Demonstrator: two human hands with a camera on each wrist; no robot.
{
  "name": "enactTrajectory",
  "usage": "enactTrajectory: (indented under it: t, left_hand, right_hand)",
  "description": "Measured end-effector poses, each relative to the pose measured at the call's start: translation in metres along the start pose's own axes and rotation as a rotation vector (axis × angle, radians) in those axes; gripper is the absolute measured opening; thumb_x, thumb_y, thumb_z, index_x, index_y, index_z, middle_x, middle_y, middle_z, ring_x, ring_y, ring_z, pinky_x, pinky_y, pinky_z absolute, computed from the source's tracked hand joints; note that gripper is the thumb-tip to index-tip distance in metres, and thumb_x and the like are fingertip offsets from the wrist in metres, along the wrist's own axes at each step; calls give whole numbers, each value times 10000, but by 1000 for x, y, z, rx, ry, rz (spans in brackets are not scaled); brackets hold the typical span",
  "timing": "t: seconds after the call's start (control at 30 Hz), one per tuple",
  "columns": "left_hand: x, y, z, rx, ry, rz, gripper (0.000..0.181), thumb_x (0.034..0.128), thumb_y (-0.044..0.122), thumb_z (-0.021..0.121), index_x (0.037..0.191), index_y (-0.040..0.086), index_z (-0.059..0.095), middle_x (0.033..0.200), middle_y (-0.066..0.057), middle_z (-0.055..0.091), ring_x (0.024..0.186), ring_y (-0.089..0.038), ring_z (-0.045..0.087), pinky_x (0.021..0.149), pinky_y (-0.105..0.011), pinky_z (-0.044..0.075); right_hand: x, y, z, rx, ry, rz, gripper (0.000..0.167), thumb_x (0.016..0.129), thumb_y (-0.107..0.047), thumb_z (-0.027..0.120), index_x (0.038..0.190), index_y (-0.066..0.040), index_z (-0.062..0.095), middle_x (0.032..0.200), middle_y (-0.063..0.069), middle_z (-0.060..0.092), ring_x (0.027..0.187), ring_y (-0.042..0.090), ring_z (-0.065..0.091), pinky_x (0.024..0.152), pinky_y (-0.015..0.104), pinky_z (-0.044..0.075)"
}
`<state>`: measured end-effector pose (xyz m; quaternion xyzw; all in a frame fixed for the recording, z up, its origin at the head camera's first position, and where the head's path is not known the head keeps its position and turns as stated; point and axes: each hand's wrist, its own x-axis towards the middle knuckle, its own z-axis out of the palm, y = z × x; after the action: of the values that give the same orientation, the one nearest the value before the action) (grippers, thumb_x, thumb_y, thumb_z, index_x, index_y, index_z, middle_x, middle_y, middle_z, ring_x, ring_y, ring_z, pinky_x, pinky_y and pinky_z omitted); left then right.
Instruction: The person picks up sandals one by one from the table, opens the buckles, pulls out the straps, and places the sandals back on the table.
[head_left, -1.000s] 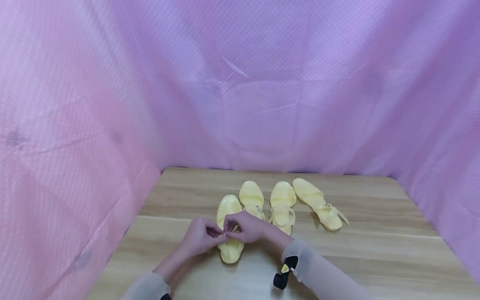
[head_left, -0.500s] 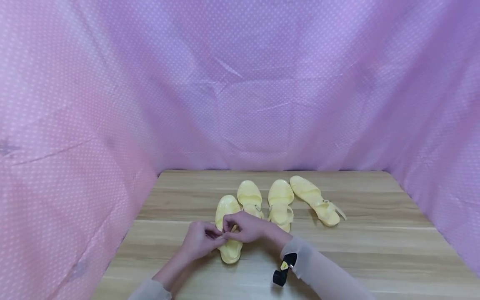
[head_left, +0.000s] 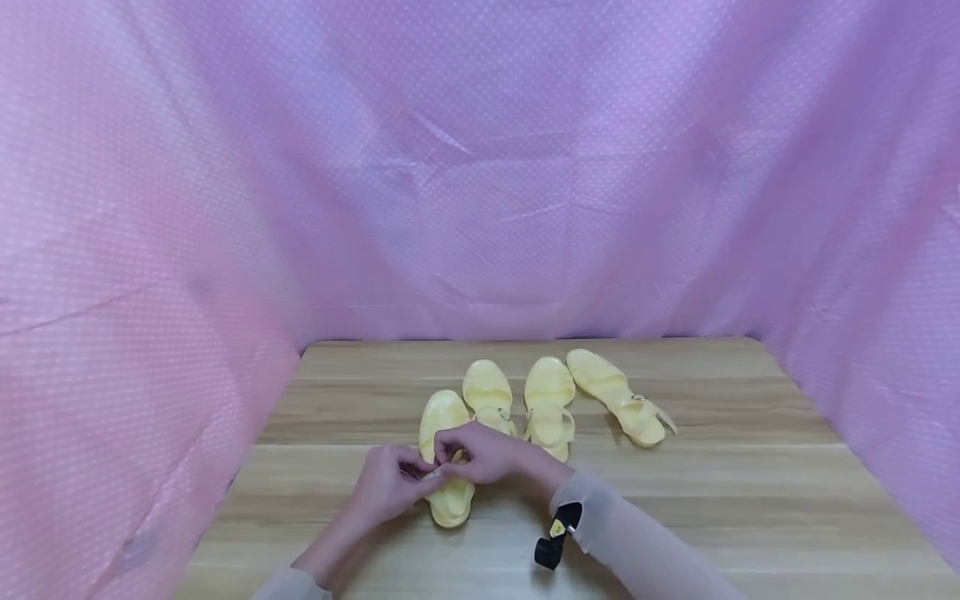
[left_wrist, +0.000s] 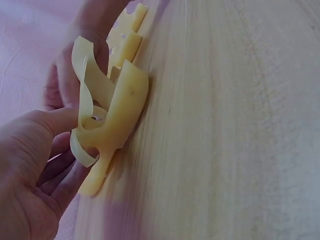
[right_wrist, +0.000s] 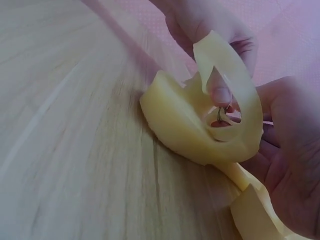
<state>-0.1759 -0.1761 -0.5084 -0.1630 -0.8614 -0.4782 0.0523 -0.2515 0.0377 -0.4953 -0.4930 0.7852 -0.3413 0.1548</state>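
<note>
A pale yellow sandal (head_left: 442, 412), the leftmost on the table, lies sole down with its toe pointing away. Over its ankle strap (right_wrist: 250, 95) both hands meet. My left hand (head_left: 384, 487) pinches the strap between thumb and fingers on the left side. Opposite it, my right hand (head_left: 486, 454) pinches the strap too, its fingertips close to the left ones. In the right wrist view, a small metal buckle (right_wrist: 221, 114) shows between the fingertips, inside the strap's loop. Whether the strap passes through the buckle cannot be made out.
Right of the held sandal stand a second yellow sandal (head_left: 487, 385) and a third (head_left: 550, 387). A fourth sandal (head_left: 607, 387) lies angled at the far right, its strap sticking out. Pink dotted cloth (head_left: 480, 208) walls in the wooden table (head_left: 720, 517).
Both hands stay at the strap with only slight finger movement. The whole head view has shifted, so table, sandals and hands sit a little farther left.
</note>
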Motion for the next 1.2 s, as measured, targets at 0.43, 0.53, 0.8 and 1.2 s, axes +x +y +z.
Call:
enactTrajectory:
  t: [0.43,0.53,0.8,1.2]
  left_hand:
    - [2,5,-3,47,31,-13,114,792,151,941,777,146,829,736,15,777,615,36,646,583,-206,593]
    - [1,6,-2,57,42,-50,126,783,160,945,763,152,821,726,19,772,606,31,639,578,-201,583]
    - [-2,6,-1,41,16,-72,135,785,162,943,754,133,814,722,1,778,595,31,651,568,-199,587]
    - [-2,3,-2,14,14,-26,119,802,123,927,769,119,813,765,-14,789,631,33,679,599,-216,614]
  right_hand:
    - [7,2,-7,-11,-24,-6,68,1025,-121,676,959,-139,673,1018,-15,763,969,-47,639,873,173,563]
    - [9,2,-7,-8,-33,-2,91,1011,-90,669,936,-140,658,1006,-27,746,956,-52,622,872,171,557]
    - [8,3,0,6,-22,10,66,1037,-156,679,980,-137,709,991,-27,766,946,-82,635,881,167,566]
    - [4,1,0,14,-7,20,109,1005,-85,649,916,-145,662,1007,-48,744,1045,-43,660,952,205,579]
